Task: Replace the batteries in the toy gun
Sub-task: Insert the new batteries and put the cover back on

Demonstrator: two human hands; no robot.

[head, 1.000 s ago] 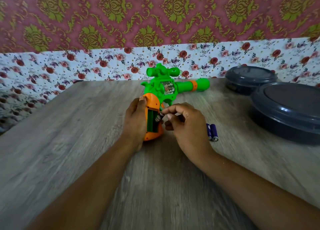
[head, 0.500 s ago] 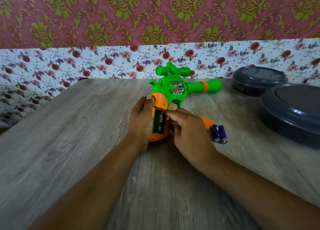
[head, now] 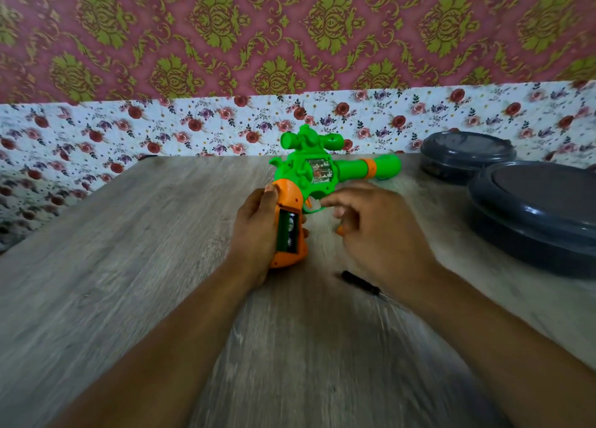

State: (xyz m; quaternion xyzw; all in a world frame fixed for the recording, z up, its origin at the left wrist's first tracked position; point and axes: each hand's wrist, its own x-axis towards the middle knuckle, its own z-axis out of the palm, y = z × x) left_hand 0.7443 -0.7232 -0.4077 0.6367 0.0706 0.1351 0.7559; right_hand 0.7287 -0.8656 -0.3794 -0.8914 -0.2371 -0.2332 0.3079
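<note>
The green and orange toy gun (head: 317,173) lies on the wooden table with its barrel pointing right. My left hand (head: 254,224) grips the orange handle from the left. The handle's battery compartment (head: 288,231) faces me uncovered, with a battery showing inside. My right hand (head: 377,231) is just right of the handle, blurred, its fingers curled on a small orange piece (head: 339,231) that looks like the battery cover. Most of that piece is hidden under the fingers. The loose batteries seen earlier are hidden behind this hand.
A small black-handled screwdriver (head: 361,282) lies on the table (head: 129,266) below my right hand. Two dark grey lidded round containers (head: 535,214) (head: 467,153) stand at the right. A floral-papered wall runs along the table's far edge.
My right hand has left the battery compartment and moved right, onto the orange cover lying beside the gun. A battery now sits in the compartment. My left hand still holds the handle.
</note>
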